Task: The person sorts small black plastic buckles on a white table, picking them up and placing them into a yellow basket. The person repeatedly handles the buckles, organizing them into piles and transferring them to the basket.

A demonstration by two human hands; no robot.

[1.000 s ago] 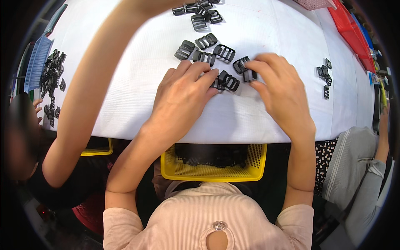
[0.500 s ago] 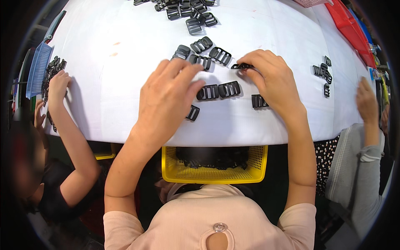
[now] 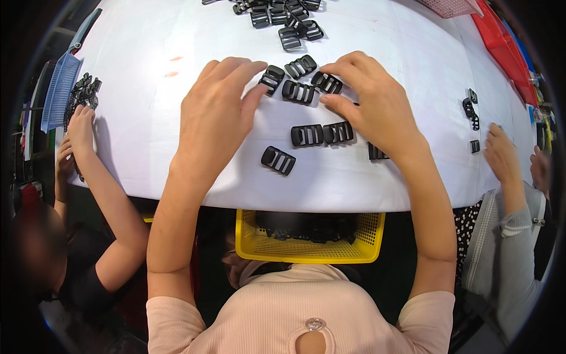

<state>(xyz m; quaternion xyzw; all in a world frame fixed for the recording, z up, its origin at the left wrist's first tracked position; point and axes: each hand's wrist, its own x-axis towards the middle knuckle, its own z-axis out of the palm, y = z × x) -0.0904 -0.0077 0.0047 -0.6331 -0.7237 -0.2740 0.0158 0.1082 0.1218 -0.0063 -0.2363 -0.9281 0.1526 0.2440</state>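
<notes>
Several black plastic strap-adjuster buckles with parallel slots lie before me on the white-covered table. My left hand (image 3: 218, 106) has its thumb and forefinger at opposite ends of one upper buckle (image 3: 272, 79). Opposite it, my right hand (image 3: 374, 103) spans another buckle (image 3: 327, 82) between forefinger and thumb; a dark bit shows under its palm, too hidden to name. Between the hands lie a tilted buckle (image 3: 300, 66) and a flatter one (image 3: 298, 92). Lower down, two buckles (image 3: 307, 135) sit side by side, and a single buckle (image 3: 278, 160) lies nearer me.
A yellow basket (image 3: 309, 256) holding black pieces stands below the table edge. More buckles (image 3: 289, 23) are piled at the far side. Co-workers' hands (image 3: 82, 127) work at left and right, near a blue basket (image 3: 58, 94) and a red basket (image 3: 501, 50).
The left hand has moved left to the upper buckle, uncovering the single lower buckle. My right hand has reached to another buckle; the piece it pinched before is out of clear sight.
</notes>
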